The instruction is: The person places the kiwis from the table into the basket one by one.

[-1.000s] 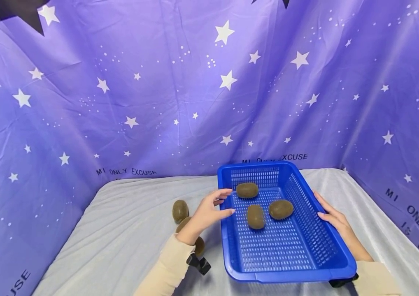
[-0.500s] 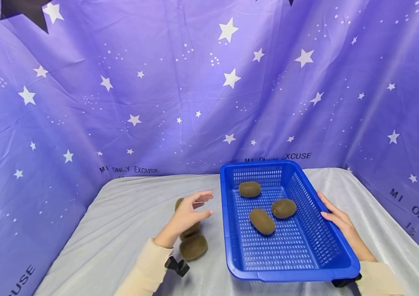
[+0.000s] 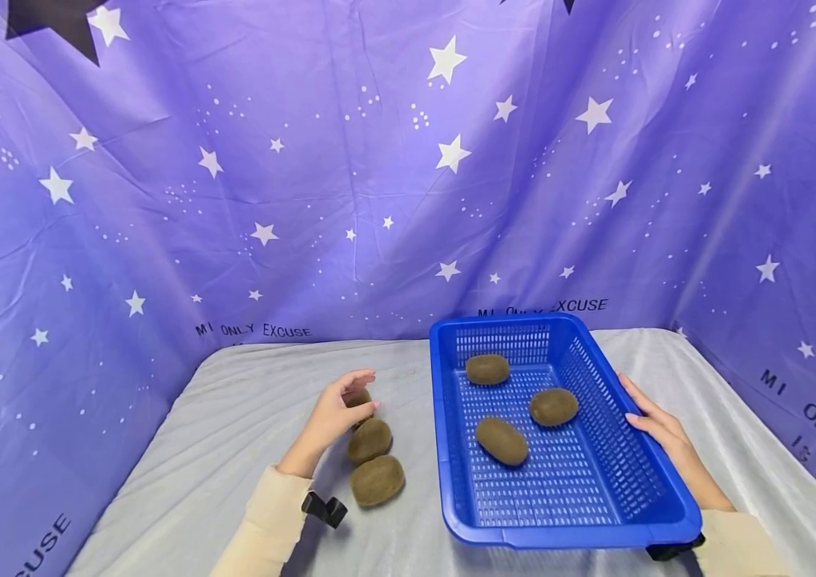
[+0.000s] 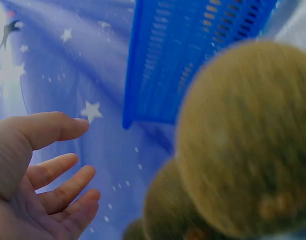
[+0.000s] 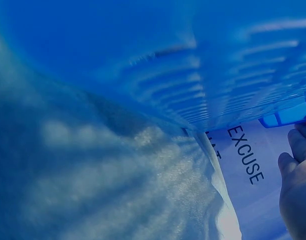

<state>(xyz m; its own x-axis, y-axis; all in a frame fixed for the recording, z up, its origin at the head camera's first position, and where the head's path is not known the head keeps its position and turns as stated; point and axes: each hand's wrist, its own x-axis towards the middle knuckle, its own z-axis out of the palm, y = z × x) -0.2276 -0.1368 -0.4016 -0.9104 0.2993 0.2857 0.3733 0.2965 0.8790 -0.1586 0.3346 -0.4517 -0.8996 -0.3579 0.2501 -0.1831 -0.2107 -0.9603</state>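
My left hand (image 3: 336,413) reaches over the farthest kiwi (image 3: 359,401) of a short row on the cloth and partly hides it. Its thumb and fingers stand apart around that kiwi in the head view. In the left wrist view, the hand (image 4: 48,185) has loosely bent fingers with nothing visibly held; a kiwi (image 4: 253,140) looms close at right. Two more kiwis, a middle one (image 3: 369,441) and a near one (image 3: 377,481), complete the row. My right hand (image 3: 668,433) rests its extended fingers against the right rim of the blue basket (image 3: 567,537).
Inside the basket lie a far kiwi (image 3: 487,369), a right kiwi (image 3: 554,407) and a nearer, tilted kiwi (image 3: 502,441). A pale cloth (image 3: 235,449) covers the table. Purple star-printed curtains (image 3: 350,160) enclose the back and sides.
My left hand has moved left from the basket's left rim to the far kiwi on the cloth. The nearest kiwi in the basket has rolled and turned. My right hand stays at the rim.
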